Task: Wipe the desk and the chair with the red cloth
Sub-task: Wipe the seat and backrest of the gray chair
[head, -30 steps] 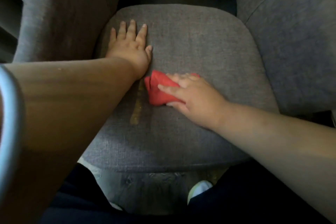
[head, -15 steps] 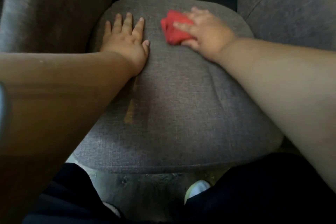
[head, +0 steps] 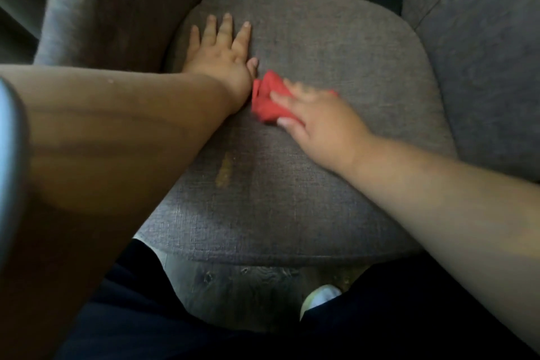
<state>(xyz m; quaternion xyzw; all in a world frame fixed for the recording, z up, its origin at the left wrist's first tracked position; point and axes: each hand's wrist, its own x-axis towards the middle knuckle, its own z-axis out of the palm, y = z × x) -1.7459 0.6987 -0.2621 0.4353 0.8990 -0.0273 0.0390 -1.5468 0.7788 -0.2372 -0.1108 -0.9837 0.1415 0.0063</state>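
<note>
Red cloth [head: 267,99], bunched, moved nearer left hand [head: 222,58].

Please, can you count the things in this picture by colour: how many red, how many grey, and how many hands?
Red: 1, the red cloth
Grey: 1, the chair seat
Hands: 2, the left hand and the right hand
Total: 4
</note>
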